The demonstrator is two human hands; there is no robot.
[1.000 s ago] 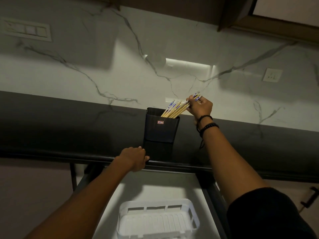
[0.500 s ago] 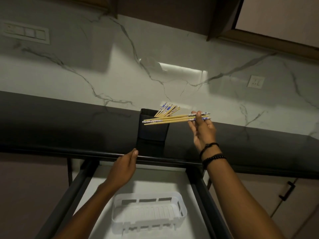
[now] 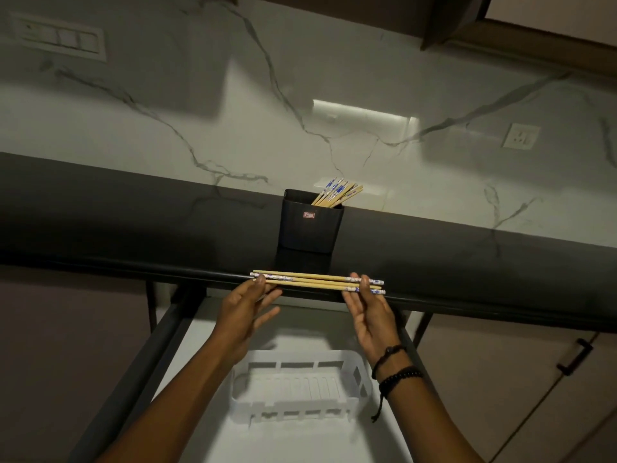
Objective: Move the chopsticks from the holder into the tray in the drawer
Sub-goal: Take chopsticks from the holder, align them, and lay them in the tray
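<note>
I hold a small bundle of chopsticks point(image 3: 317, 281) level across the front of the black holder point(image 3: 311, 225), between it and the open drawer point(image 3: 200, 332) below. They are slim, straight sticks of pale bamboo, smooth and tapering, with blue-and-white patterned bands at their thicker ends, which point toward my right. My left hand point(image 3: 245, 315) has its grip pinched on the plain tips, fingers stretched out under the sticks; my right hand point(image 3: 370, 315) has its grip closed on the patterned ends, thumb on top and fingers beneath. The bundle hangs in the air just before the rounded dark front edge of the table point(image 3: 133, 228), whose top is a matt, near-black slab. The holder stands on that table directly behind the bundle: a squarish tub of dull black plastic with rounded corners and a small red label on its front face. More chopsticks of the same kind point(image 3: 337, 193) lean out of it toward its right, patterned ends up. Behind the holder rises a glossy white marble wall point(image 3: 233, 128) with thin grey veins. Nearer to me than the holder, in the pale, smooth bottom of the drawer, lies the tray point(image 3: 300, 389), white slotted plastic, rectangular with rounded corners and a ribbed floor. Dark beaded bands point(image 3: 397, 372) circle my right wrist.
</note>
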